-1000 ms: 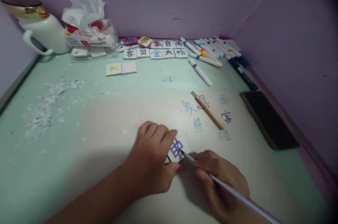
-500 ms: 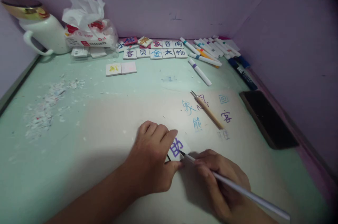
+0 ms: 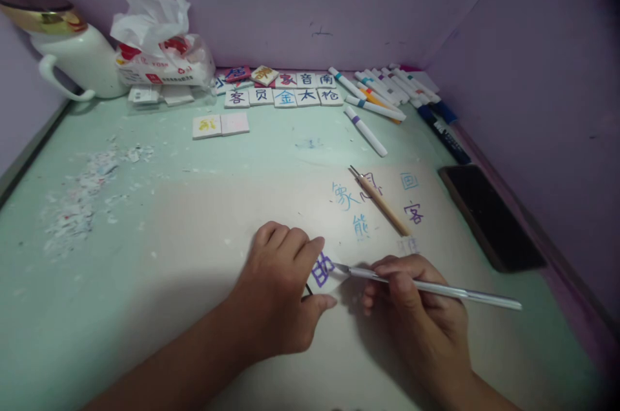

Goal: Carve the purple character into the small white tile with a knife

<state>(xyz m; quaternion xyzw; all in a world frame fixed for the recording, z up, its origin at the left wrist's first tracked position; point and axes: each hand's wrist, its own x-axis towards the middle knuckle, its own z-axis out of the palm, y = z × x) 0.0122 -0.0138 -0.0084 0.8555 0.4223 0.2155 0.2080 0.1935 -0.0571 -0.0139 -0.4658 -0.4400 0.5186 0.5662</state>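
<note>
A small white tile [image 3: 321, 269] with a purple character lies on the pale board [image 3: 203, 217]. My left hand [image 3: 283, 288] grips its left side between the thumb and the fingers; part of the tile is hidden under them. In my right hand [image 3: 421, 314] is a slim silver carving knife [image 3: 436, 288], pinched between thumb and fingers. Its blade tip is at the right part of the purple character, and the handle points right, nearly level.
A wooden-handled tool [image 3: 382, 204] lies on the board beyond my hands, near written characters. Right of it is a black phone [image 3: 489, 217]. Markers [image 3: 367, 132], lettered tiles [image 3: 285, 98], tissues [image 3: 162, 68] and a white jug [image 3: 80, 62] stand behind. White shavings [image 3: 82, 198] are at left.
My right hand has turned the knife from a downward slant to nearly level and shifted its tip slightly up. My left hand and the tile have hardly moved.
</note>
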